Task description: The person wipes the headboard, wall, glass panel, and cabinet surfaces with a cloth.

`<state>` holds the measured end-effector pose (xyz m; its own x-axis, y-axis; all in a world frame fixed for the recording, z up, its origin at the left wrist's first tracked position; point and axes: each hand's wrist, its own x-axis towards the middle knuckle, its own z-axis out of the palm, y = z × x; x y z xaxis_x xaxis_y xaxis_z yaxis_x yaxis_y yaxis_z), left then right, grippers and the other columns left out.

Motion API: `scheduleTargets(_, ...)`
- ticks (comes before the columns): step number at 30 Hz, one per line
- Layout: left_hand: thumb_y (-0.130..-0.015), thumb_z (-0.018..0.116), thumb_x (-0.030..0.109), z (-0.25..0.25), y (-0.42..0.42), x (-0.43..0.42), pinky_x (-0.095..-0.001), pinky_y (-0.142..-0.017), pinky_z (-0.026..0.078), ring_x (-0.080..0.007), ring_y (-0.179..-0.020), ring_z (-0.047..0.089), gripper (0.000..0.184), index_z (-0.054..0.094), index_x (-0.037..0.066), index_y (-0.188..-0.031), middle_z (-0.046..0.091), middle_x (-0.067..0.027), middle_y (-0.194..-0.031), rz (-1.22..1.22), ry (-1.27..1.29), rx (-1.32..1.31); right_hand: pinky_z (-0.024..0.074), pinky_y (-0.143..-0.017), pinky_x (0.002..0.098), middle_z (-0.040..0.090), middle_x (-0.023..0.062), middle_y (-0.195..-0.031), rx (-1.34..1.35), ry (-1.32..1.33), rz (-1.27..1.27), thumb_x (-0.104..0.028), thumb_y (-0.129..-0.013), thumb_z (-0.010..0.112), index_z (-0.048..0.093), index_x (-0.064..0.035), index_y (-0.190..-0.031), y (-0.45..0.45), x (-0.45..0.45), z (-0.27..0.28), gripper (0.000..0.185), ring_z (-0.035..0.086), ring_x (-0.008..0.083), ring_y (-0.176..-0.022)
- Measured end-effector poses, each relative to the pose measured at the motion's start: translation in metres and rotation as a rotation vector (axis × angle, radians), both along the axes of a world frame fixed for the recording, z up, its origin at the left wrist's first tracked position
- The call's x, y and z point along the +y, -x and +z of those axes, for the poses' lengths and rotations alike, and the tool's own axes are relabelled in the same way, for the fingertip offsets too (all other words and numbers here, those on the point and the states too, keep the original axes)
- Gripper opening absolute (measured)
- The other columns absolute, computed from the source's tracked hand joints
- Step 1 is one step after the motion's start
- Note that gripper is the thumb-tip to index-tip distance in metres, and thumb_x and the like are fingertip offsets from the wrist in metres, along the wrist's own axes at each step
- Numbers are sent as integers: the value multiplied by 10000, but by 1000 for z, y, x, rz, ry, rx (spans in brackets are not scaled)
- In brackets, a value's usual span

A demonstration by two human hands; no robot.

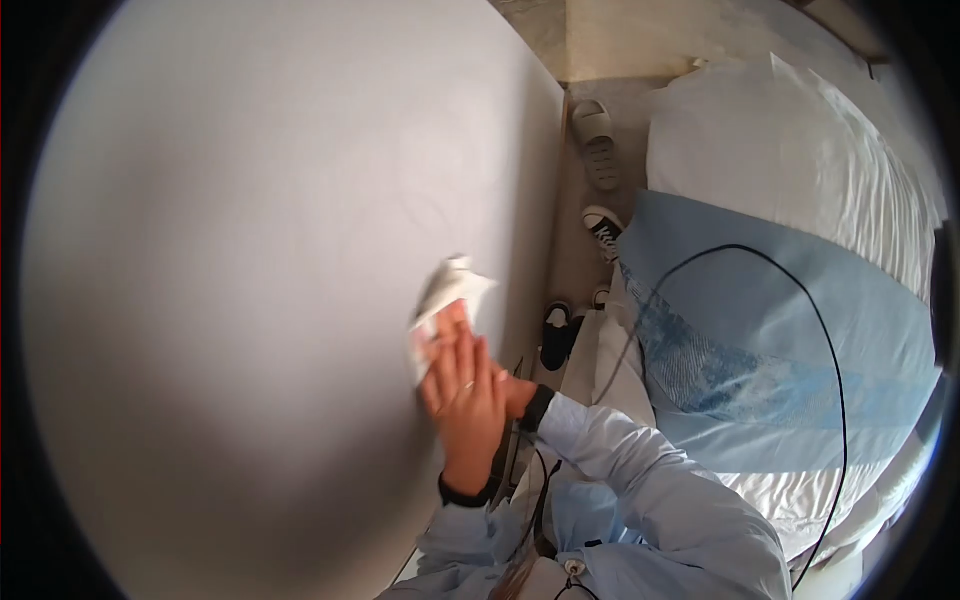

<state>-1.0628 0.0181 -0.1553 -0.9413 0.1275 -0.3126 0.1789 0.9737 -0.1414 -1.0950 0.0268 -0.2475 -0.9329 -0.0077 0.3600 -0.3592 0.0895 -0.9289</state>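
A crumpled white cloth lies against a large, smooth, pale grey panel. My right hand is on the cloth, its fingers pressing it to the panel; much of this hand is hidden. Across the top of it rests my left hand, with its fingers stretched out and lying flat. Both wrists show dark cuffs below light blue sleeves. The cloth and the fingertips look slightly blurred.
At the right is a bed with white bedding and a blue runner. A black cable loops over it. Between panel and bed, several shoes stand on the floor, among them a grey shoe and a black shoe.
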Motion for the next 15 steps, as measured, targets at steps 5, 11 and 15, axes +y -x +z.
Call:
scheduleTargets(5, -941, 451, 358, 51, 52, 30, -547, -1053, 191, -376, -1339, 284, 467, 486, 161, -1363, 353, -84, -1476, 3, 239, 367, 59, -1154, 527, 129, 37, -1570, 507, -207, 297, -452, -946, 365, 327, -407, -1424, 109, 56, 83, 482, 94, 363, -1433)
scheduleTargets(11, -895, 547, 289, -84, 144, 38, -435, -1090, 235, -271, -1337, 338, 444, 543, -15, -1218, 463, -97, -1380, -230, -167, 169, 57, -1132, 564, 111, 175, -1554, 64, 120, -61, -338, -949, 404, 366, -261, -1438, 156, 41, -108, 497, 80, 386, -1429)
scheduleTargets(15, -849, 613, 285, -176, 93, 8, -413, -1077, 268, -260, -1296, 380, 421, 593, -37, -1120, 521, -112, -1279, -245, -204, -56, 47, -1126, 579, 111, 195, -1549, -373, 347, -75, -293, -938, 422, 381, -221, -1435, 57, 26, -194, 504, 55, 394, -1430)
